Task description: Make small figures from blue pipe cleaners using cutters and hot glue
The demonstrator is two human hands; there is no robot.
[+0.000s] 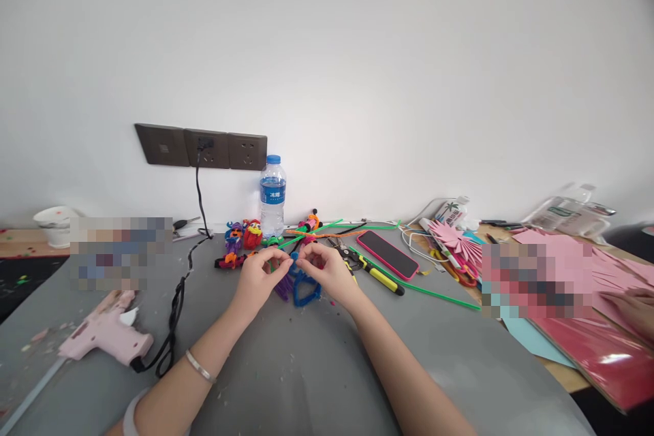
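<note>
Pinched between the fingertips of our left hand (266,272) and our right hand (327,274) is a bent blue fuzzy craft stem (307,300), at the centre of our dial; each thumb and forefinger is closed on its upper end, and its loop shows at five o'clock from them. Whether that loop touches the matte grey tabletop (306,375), we cannot tell.

Taking our fingertips as the hub, we find a white patterned cup (60,230) at nine o'clock, far out at the left. At eight lies a pale pink plastic glue gun (110,337), its twisted black cord (174,317) running up to a dark brown wall socket panel (201,148) near eleven. At ten sits a small red fuzzy figure with a yellow face (252,234). Between eleven and twelve, a clear plastic water bottle with a blue cap (273,201) stands upright by the white wall (409,82). A purple fuzzy tuft (283,289) shows just beside our left hand, at seven.

Pliers with yellow-and-black handles (379,276) lie near three, next to a black-screened phone in a pink-red case (388,254). Farther out towards three come a pleated pink paper fan (454,240) and, at the right edge, another person's hand (633,310).
</note>
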